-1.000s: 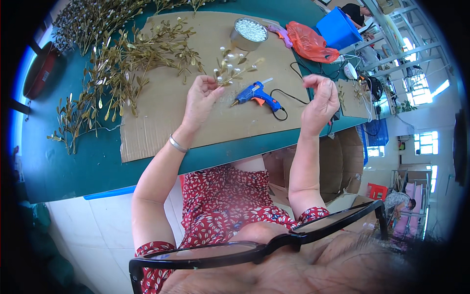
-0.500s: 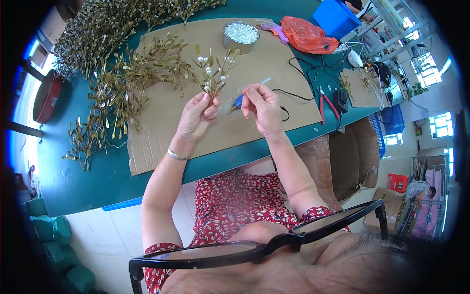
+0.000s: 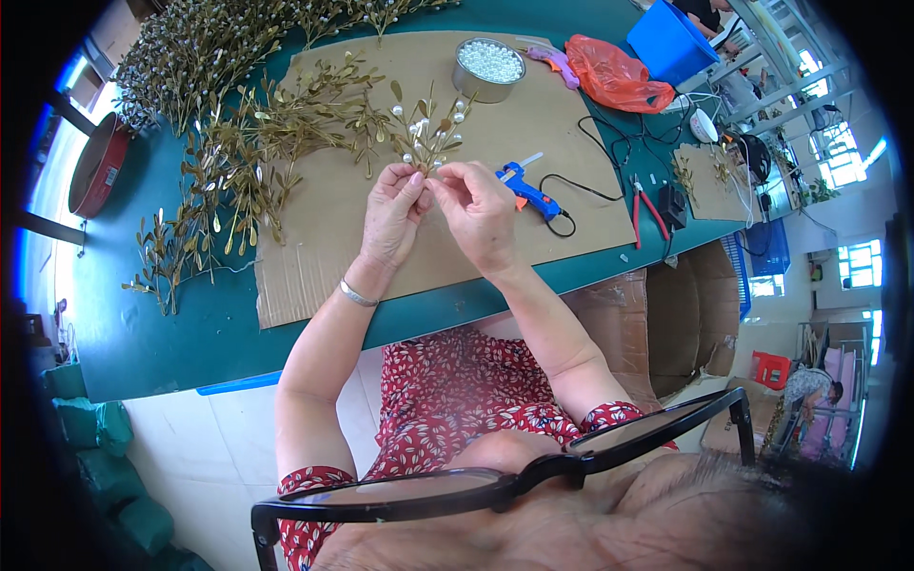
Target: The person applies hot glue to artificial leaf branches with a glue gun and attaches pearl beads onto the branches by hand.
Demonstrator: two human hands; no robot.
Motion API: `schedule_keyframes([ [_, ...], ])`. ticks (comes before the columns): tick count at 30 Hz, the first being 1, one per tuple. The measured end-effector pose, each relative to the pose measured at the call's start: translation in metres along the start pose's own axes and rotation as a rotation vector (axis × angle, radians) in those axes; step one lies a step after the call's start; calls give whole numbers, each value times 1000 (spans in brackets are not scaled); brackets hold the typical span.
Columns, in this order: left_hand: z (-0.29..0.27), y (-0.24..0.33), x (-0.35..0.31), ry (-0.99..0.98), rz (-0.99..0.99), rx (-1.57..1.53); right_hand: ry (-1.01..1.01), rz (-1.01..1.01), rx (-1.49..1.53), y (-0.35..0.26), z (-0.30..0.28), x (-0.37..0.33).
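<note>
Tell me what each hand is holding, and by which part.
The left hand pinches a gold-leaved pearl sprig near its base. The right hand's fingertips are at the same spot; whether they grip anything cannot be told.

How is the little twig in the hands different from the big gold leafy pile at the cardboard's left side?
The twig is held in the left hand; the pile lies across the cardboard and green table.
The twig is small; the pile is much bigger.
The twig clearly shows white beads; in the pile I can't make any out.
Both have gold-coloured leaves.
</note>
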State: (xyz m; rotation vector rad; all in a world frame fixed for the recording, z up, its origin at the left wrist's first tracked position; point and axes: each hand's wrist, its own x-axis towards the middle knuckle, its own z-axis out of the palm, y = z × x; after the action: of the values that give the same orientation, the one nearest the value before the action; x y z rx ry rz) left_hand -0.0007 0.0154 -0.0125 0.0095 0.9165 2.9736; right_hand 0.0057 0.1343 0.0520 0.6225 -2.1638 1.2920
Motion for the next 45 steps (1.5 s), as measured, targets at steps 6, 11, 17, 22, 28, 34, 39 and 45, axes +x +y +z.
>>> schedule_keyframes([
  [6, 4, -1, -2, 15, 30, 95, 39, -133, -201, 8, 11, 2],
  [11, -1, -2, -1, -25, 58, 188, 33, -185, -242, 6, 2, 4],
  [17, -5, 0, 2, -3, 51, 179, 152, 159, 152, -5, -45, 4],
  [22, 1, 5, 4, -1, 75, 223, 272, 186, 220, 7, -138, -18],
  [28, 13, 19, 2, 91, 118, 565, 358, 222, -276, 66, -181, -64],
  [34, 60, 71, 62, 95, 300, 710, 254, 99, -349, 87, -172, -100],
  [39, 44, 130, 212, 225, 438, 872, 230, 127, -296, 100, -165, -107],
  [45, -20, 156, 406, 475, 586, 1354, 189, 231, -255, 101, -164, -97],
])
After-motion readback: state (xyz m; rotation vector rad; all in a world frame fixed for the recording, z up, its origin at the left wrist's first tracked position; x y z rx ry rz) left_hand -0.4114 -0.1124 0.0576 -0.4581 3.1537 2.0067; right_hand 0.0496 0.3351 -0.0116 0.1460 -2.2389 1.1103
